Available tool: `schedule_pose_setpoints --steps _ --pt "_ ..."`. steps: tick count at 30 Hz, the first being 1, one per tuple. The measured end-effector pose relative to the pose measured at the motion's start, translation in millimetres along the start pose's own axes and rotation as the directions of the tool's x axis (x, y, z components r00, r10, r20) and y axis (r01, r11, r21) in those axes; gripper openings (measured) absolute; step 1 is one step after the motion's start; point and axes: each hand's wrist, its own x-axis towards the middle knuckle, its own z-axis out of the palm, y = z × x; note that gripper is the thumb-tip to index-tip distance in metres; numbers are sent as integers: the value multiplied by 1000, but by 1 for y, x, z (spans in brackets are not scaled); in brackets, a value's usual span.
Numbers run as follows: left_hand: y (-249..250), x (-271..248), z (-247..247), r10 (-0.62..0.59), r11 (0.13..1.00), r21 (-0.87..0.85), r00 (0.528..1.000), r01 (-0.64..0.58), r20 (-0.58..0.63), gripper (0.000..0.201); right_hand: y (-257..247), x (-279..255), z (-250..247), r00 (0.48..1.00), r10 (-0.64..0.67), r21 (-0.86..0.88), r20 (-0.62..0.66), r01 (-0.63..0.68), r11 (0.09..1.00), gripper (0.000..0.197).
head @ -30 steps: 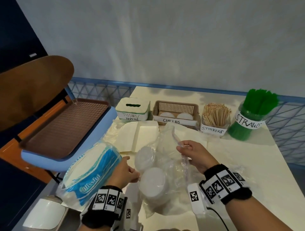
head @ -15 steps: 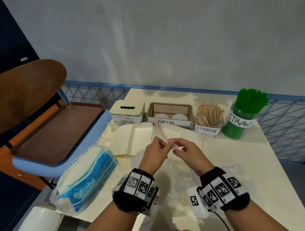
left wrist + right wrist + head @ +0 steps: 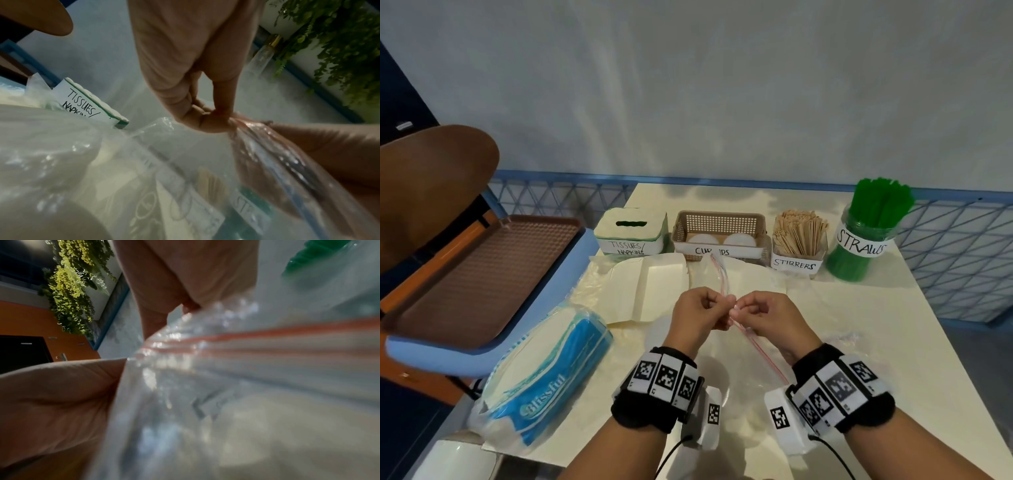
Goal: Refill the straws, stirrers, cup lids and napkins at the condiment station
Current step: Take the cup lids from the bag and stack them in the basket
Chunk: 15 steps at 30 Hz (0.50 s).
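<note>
Table: cream top against a pale wall.
Tray: brown, at 9 o'clock.
Tissue pack: blue wrapper, at 8 o'clock.
Tissue box; lid basket; stirrers; straws: row from 11 to 1 o'clock.
Left hand: pinches the zip bag rim.
Right hand: pinches the same rim, fingertips touching the left's.

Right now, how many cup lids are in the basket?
2 visible: left lid and right lid, side by side in the basket. More may be stacked beneath or hidden behind its label.
</note>
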Motion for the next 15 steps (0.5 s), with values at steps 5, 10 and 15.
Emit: schedule_pose_setpoints --steps 5,10,15 --pt "2 1 -25 29 999 20 994 -27 -102 22 7 12 -28 979 44 87 -200 -27 996 13" --pt "6 -7 -49 101 991 102 989 -89 -109 20 17 18 -52 903 -170 -288 -394 54 956 15" --pt "-16 -5 -49 74 950 313 984 -21 -161 16 -6 5 -10 959 -259 -516 118 282 809 8"
